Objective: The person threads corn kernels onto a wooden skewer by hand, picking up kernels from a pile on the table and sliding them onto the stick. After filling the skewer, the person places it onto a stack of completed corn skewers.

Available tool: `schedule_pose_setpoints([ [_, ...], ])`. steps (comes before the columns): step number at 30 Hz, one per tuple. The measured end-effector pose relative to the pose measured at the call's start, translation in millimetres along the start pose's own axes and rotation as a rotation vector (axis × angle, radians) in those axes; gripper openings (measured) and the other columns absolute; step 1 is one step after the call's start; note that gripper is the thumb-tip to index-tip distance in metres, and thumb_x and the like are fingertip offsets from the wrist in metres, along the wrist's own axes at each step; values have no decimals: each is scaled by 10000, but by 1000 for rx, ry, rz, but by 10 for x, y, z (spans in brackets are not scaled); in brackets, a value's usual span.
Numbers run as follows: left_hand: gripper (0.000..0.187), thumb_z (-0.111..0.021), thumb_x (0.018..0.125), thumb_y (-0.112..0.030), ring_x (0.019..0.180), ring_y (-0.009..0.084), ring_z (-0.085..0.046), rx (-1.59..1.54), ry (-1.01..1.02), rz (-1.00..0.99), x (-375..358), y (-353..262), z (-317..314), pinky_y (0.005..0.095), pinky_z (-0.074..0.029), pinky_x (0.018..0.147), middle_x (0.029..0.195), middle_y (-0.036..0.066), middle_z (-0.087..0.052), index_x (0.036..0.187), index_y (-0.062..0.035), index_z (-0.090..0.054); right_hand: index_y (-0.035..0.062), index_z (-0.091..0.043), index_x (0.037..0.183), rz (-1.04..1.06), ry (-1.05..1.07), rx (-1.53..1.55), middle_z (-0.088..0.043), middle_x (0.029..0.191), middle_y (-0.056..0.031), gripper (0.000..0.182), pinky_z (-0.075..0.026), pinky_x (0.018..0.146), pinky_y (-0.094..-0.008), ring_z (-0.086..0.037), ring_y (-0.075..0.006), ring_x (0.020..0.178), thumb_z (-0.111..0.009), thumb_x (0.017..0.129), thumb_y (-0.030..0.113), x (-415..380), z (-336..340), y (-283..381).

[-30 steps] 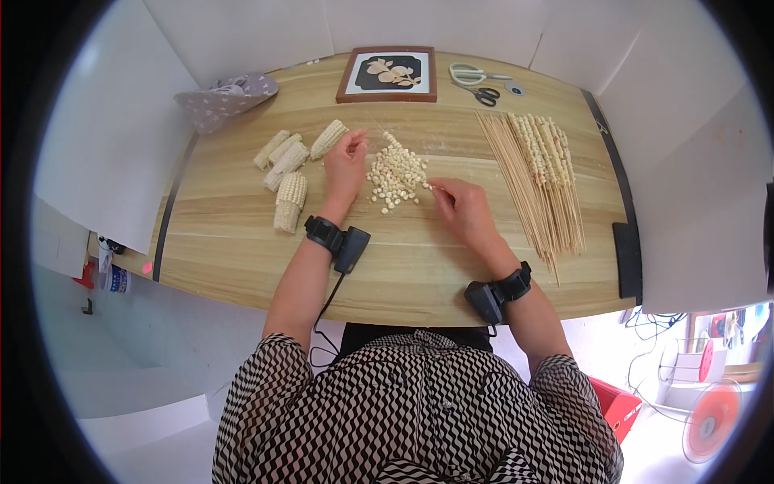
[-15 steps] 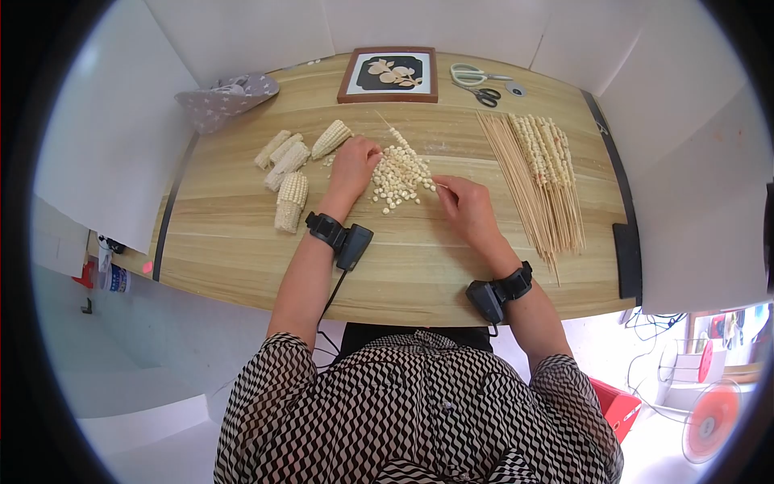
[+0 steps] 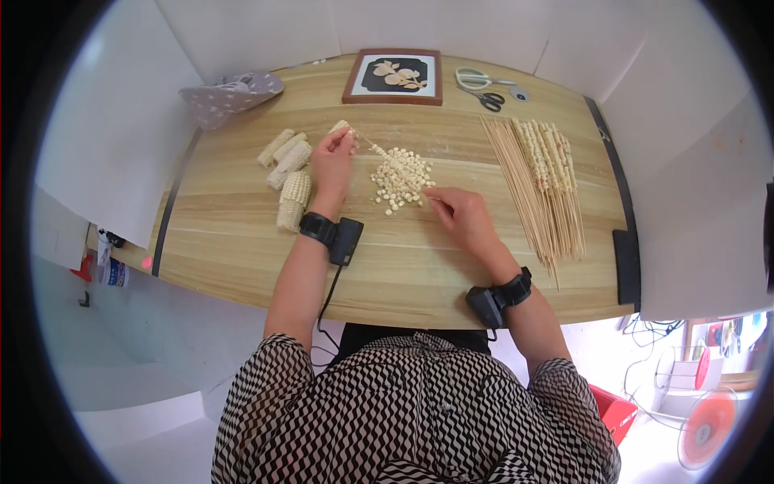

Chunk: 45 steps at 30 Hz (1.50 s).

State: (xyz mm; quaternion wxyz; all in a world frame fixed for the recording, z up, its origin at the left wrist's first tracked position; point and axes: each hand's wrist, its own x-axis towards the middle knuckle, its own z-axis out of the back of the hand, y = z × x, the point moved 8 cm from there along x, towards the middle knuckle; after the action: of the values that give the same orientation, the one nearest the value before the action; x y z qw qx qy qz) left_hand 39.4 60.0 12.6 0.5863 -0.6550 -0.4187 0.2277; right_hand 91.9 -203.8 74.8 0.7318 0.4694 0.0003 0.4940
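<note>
A skewer with a few pale kernels (image 3: pixel 377 149) threaded near its tip crosses the kernel pile (image 3: pixel 401 176), its other end at my right hand (image 3: pixel 465 216). That hand pinches the skewer beside the pile's right side. My left hand (image 3: pixel 332 161) is up by the skewer's tip, fingers closed; what they hold, if anything, is too small to name. Behind them a corn cob (image 3: pixel 342 127) is partly hidden. More cobs (image 3: pixel 289 159) lie to the left, and a partly stripped cob (image 3: pixel 293 200) is nearer me.
Bare skewers (image 3: pixel 524 198) and kernel-filled skewers (image 3: pixel 548 157) lie on the right. At the back are a framed picture (image 3: pixel 393 77), scissors (image 3: pixel 490 101) and a tape-like disc (image 3: pixel 519 94). A patterned cloth item (image 3: pixel 232 98) sits back left.
My left hand has moved left and up from the pile to the skewer's tip and now covers part of the rear cob. The skewer tilts further left; my right hand has shifted slightly.
</note>
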Motion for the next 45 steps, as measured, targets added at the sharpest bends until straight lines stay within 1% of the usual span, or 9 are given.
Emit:
schedule_pose_setpoints([
  [1,180,-612,854,-41,736,67,-580,13,-22,3,4,0,28,196,-471,661,870,37,-647,1022,21,-631,20,-653,1015,46,1,9,-636,800,-156,206,-467,579,-300,-581,-235,616,-597,817,30,-5,-12,20],
  [11,197,-613,831,-10,750,79,-592,28,-51,-19,-19,-71,25,191,-473,673,877,45,-636,1025,26,-622,10,-651,1007,39,34,-2,-625,776,-155,195,-467,583,-308,-584,-242,617,-593,821,29,-4,-33,43],
  [17,185,-621,823,-8,736,83,-596,58,-43,-33,-21,-92,18,194,-476,672,860,42,-640,1004,30,-624,8,-650,1006,44,35,-10,-626,781,-164,198,-470,590,-321,-591,-265,631,-592,819,31,-2,-26,62],
  [19,169,-621,824,-8,731,78,-595,107,-62,-45,-41,-141,15,193,-477,669,850,42,-646,988,31,-633,10,-651,974,-23,75,-16,-634,819,-187,181,-493,645,-374,-616,-340,726,-592,805,43,7,-37,48],
  [32,155,-610,828,-7,718,70,-591,333,-13,-221,-47,-250,4,192,-471,661,852,38,-664,972,21,-658,14,-652,976,-17,74,-9,-630,807,-190,181,-490,637,-379,-612,-344,716,-592,810,50,-4,-40,27],
  [35,145,-614,822,-8,714,76,-593,356,26,-253,-33,-239,-6,203,-474,657,844,47,-667,957,13,-664,2,-652,985,8,60,-18,-621,776,-181,188,-475,605,-341,-602,-299,657,-592,808,28,-5,-30,45],
  [38,139,-616,820,-8,702,80,-593,412,33,-275,-48,-267,-33,211,-474,649,830,52,-667,948,8,-667,1,-652,982,15,57,-24,-623,783,-184,188,-477,609,-344,-606,-307,668,-592,806,28,-2,-24,51],
  [40,132,-614,823,-8,689,79,-590,397,31,-310,-67,-292,-50,212,-472,638,816,52,-666,941,10,-669,4,-652,962,-10,64,-10,-630,809,-195,172,-489,635,-381,-614,-348,721,-595,808,55,2,-20,49],
  [45,129,-607,830,-7,689,77,-589,365,62,-253,-170,-240,-166,209,-471,634,812,50,-666,940,16,-670,0,-651,961,-8,47,-9,-631,810,-198,172,-489,638,-380,-613,-351,722,-593,809,55,5,-21,37],
])
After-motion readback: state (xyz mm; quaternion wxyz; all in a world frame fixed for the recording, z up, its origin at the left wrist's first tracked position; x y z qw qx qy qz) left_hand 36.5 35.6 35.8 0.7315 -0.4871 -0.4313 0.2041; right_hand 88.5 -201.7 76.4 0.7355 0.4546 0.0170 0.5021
